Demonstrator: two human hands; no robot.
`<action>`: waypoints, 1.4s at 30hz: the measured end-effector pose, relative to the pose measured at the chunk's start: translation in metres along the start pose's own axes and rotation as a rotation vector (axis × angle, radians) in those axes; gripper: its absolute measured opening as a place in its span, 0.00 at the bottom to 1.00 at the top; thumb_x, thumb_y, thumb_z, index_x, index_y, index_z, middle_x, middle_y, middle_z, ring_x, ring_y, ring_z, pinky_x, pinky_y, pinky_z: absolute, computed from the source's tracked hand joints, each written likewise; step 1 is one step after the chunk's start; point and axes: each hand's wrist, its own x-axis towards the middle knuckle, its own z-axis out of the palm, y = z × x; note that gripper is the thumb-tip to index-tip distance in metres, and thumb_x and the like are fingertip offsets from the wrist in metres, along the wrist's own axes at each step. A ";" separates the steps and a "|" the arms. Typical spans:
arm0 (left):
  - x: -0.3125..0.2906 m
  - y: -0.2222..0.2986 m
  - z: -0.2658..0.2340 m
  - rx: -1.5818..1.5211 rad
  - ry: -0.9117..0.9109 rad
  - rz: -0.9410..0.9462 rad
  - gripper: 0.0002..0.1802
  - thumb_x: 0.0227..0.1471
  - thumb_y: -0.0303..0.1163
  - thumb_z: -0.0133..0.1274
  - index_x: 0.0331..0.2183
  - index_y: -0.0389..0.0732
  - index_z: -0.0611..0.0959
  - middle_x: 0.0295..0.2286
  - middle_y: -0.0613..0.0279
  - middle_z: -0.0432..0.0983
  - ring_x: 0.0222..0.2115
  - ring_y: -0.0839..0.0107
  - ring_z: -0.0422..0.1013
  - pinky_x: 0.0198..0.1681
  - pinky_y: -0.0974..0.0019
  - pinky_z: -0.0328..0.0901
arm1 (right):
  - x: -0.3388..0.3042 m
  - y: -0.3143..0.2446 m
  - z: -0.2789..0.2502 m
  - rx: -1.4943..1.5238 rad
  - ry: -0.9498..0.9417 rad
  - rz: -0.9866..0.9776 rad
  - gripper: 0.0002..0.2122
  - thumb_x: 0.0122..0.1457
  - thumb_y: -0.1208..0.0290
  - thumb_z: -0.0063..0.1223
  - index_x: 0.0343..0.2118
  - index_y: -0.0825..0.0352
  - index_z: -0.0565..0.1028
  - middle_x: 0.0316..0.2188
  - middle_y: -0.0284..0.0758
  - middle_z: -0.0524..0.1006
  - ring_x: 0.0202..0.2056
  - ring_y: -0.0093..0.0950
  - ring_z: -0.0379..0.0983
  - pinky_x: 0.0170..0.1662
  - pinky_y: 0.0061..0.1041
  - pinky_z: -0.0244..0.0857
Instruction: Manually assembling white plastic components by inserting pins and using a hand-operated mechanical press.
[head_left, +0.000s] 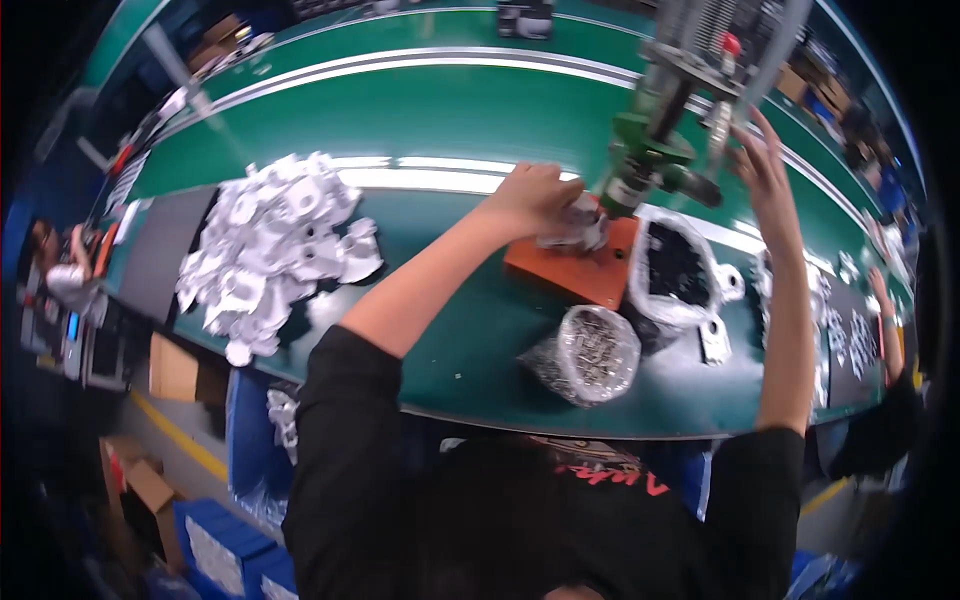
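Note:
My left hand (535,200) reaches over an orange base block (560,272) with its fingers curled down onto a pale greyish part (582,232). That part sits on the block, directly below the head of a green hand press (645,150); my fingers hide some of it. Up at the right of the press my right hand (765,175) is raised beside the lever (718,130), fingers apart and somewhat blurred. Whether a fingertip touches the lever is hard to see. A plastic bag of small metal pieces (597,350) stands in front of the block.
White plastic parts (275,240) are heaped on the left of the green bench (450,350). Right of the block is a white-lined container of black pieces (675,265), near a loose white part (715,340). A blue bin (255,430) stands below. Co-workers appear at both sides.

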 end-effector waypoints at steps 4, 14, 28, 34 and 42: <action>0.011 -0.028 0.005 0.090 0.536 -0.181 0.18 0.43 0.42 0.55 0.36 0.44 0.74 0.30 0.50 0.71 0.38 0.52 0.69 0.39 0.54 0.64 | -0.089 0.035 -0.039 -0.484 0.122 0.102 0.20 0.59 0.69 0.44 0.54 0.67 0.63 0.50 0.36 0.68 0.50 0.28 0.64 0.52 0.28 0.57; -0.049 -0.092 0.009 0.105 0.297 -0.548 0.27 0.46 0.42 0.53 0.48 0.42 0.69 0.38 0.46 0.74 0.40 0.52 0.71 0.42 0.55 0.66 | -0.113 0.164 -0.075 -1.266 -0.032 0.584 0.28 0.57 0.46 0.43 0.55 0.58 0.62 0.44 0.54 0.71 0.47 0.50 0.67 0.48 0.42 0.62; -0.190 -0.166 0.012 0.307 0.162 -0.880 0.15 0.52 0.40 0.45 0.36 0.38 0.74 0.30 0.47 0.77 0.31 0.52 0.75 0.34 0.53 0.68 | -0.095 0.224 -0.085 -1.022 0.144 0.534 0.17 0.57 0.59 0.45 0.47 0.56 0.62 0.45 0.58 0.65 0.47 0.56 0.62 0.48 0.46 0.60; -0.159 -0.074 -0.026 -0.984 0.488 -0.528 0.20 0.54 0.37 0.48 0.44 0.33 0.69 0.28 0.60 0.73 0.24 0.77 0.69 0.26 0.71 0.65 | -0.111 0.152 -0.078 -0.642 0.548 0.111 0.31 0.52 0.66 0.54 0.59 0.67 0.57 0.50 0.49 0.65 0.44 0.37 0.67 0.47 0.31 0.61; -0.105 0.096 0.024 -1.554 0.156 0.114 0.11 0.56 0.29 0.48 0.41 0.37 0.69 0.30 0.66 0.69 0.28 0.83 0.66 0.31 0.74 0.64 | -0.175 -0.017 0.132 0.265 -0.032 0.012 0.36 0.50 0.67 0.59 0.59 0.76 0.54 0.57 0.43 0.59 0.56 0.32 0.59 0.56 0.30 0.54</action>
